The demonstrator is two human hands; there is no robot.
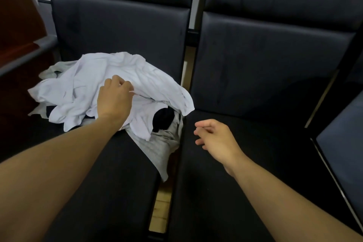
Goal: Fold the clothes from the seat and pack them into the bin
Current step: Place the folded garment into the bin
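A crumpled pile of clothes lies on the left dark seat (110,173): a white shirt (78,86) on top, a grey garment (157,147) under it hanging toward the gap between seats, and a black piece (164,121) showing through. My left hand (115,100) sits on the white shirt with its fingers curled into the fabric, pinching a fold. My right hand (215,139) hovers just above the right seat (255,143), beside the pile, fingers loosely curled and holding nothing. No bin is in view.
Two dark padded seats stand side by side with a narrow gap (163,202) showing wooden floor. Another chair's seat (345,153) juts in at the right edge. A dark red-brown furniture piece (17,25) stands at the far left.
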